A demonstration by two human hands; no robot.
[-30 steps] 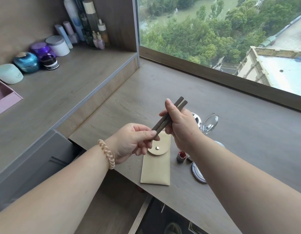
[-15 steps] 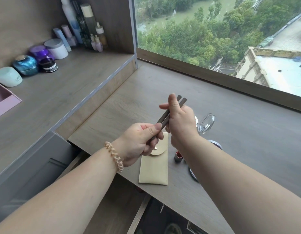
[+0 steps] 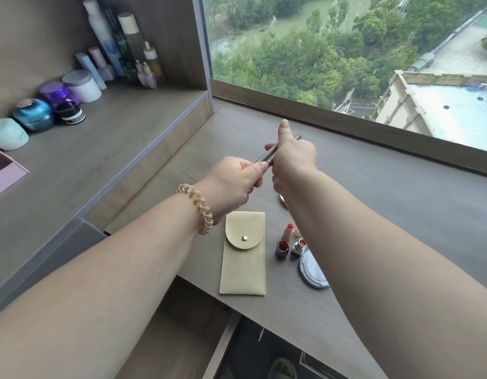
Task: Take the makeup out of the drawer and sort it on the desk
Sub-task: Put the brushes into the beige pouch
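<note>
A wide window (image 3: 346, 58) looks down on trees and a rooftop; below its sill runs the grey wood desk (image 3: 400, 209), with a raised shelf (image 3: 100, 149) at its left end carrying jars and bottles along the back wall. Under the desk's near edge the drawer (image 3: 182, 337) stands open.

Near that edge lies a cream pouch (image 3: 243, 255), flap snapped shut, its long axis running from near edge toward the window. Just right of it stand three small lipsticks (image 3: 287, 242) and a round silver compact (image 3: 312, 269), partly hidden under the right forearm.

Both hands are raised over the middle of the desk, past the pouch. The right hand (image 3: 294, 160) wraps its fingers round the upper half of two slim grey pencils (image 3: 267, 157); the left hand (image 3: 231, 184), with a coil band on its wrist, pinches their lower end. The pencils' long axis runs from the left hand up and right, toward the window, their tip showing just past the right knuckles. The right hand holds most of their length and looks the one to set them down, probably on bare desk beyond the lipsticks.

Compared with a second ago, both hands have reached farther toward the window, uncovering the whole pouch, and the pencils lie flatter.
</note>
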